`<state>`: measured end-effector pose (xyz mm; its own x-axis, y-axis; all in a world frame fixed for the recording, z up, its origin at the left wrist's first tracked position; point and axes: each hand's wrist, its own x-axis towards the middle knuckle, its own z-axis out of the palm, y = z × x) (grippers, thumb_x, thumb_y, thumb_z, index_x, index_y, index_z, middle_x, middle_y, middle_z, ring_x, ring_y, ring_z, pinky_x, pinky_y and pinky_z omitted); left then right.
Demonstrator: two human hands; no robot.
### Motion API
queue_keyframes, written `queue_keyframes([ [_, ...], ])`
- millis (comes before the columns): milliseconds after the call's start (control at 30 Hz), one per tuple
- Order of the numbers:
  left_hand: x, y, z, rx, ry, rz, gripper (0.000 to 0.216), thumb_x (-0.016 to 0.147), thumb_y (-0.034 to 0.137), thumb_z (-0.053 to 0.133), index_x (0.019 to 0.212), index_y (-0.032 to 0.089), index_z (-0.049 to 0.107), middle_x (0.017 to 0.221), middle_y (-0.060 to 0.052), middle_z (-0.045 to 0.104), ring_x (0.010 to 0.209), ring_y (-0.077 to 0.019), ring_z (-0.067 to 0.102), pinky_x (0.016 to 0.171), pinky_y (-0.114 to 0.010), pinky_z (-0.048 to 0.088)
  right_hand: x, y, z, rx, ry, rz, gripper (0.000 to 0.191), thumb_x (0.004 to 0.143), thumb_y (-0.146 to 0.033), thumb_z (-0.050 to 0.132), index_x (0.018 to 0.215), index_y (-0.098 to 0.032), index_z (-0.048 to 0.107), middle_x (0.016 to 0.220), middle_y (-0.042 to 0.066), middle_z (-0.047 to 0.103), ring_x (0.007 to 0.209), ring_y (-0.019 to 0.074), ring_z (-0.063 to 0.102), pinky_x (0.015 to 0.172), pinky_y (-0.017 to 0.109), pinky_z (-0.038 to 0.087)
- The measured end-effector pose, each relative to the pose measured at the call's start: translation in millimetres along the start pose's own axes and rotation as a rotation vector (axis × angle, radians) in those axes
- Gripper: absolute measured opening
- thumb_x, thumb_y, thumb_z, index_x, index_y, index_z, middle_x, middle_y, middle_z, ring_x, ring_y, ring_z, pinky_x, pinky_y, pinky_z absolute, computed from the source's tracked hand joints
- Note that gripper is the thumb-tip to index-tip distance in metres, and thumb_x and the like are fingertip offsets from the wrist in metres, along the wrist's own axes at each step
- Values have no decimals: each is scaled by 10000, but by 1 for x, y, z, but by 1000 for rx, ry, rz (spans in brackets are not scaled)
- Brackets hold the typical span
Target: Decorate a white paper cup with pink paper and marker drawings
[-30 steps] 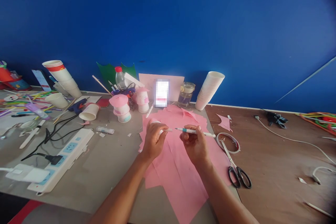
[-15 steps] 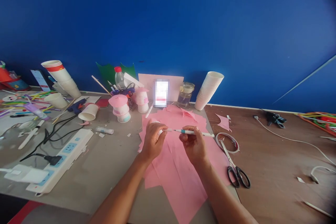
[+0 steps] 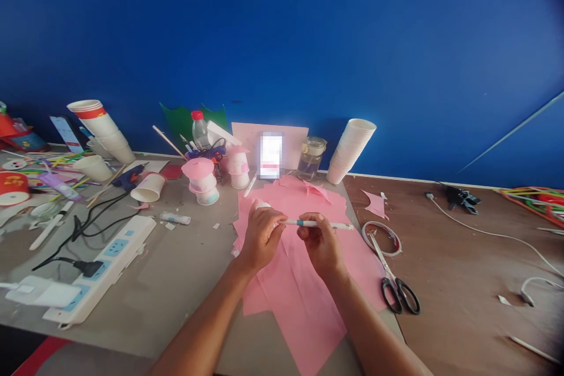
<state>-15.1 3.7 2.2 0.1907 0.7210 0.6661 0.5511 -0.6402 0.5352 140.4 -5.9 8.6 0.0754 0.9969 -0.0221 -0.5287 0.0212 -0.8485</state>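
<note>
Above the pink paper, a white marker [image 3: 324, 224] with a teal band lies level between my hands. My right hand [image 3: 324, 247] is closed around its barrel. My left hand [image 3: 262, 238] pinches the cap end, and the cap now meets the barrel, so no tip shows. A small white item [image 3: 263, 205] peeks out behind my left fingers; its shape is mostly hidden. Beneath both hands lie overlapping sheets of pink paper [image 3: 304, 317].
Scissors [image 3: 399, 291] and a tape roll [image 3: 382, 239] lie right of the paper. Stacked paper cups [image 3: 352, 150], a jar [image 3: 312, 158] and pink-topped cup models [image 3: 201, 182] stand behind. A power strip [image 3: 106, 267] with cords lies left.
The marker's tip, bare and apart from the cap before, is now covered, with cap and barrel joined. A red and white cup has come into view at the far left.
</note>
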Motion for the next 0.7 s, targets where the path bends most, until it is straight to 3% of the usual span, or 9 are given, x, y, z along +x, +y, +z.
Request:
queue_keyframes([
  [267, -2, -2, 0, 50, -56, 31, 208, 917, 161, 492, 1051, 258, 619, 916, -20, 696, 950, -188, 612, 1159, -533, 212, 2, 1, 0, -4, 5, 54, 237, 780, -417, 598, 752, -208, 707, 546, -19, 515, 566, 128, 477, 556, 253, 395],
  [700, -1, -2, -1, 182, -117, 159, 194, 940, 201, 491, 1068, 253, 628, 808, 4, 698, 799, -154, 625, 1176, -579, 119, 3, 4, 4, 29, 12, 132, 256, 803, -391, 585, 638, -198, 616, 470, -39, 465, 488, 112, 418, 506, 248, 357],
])
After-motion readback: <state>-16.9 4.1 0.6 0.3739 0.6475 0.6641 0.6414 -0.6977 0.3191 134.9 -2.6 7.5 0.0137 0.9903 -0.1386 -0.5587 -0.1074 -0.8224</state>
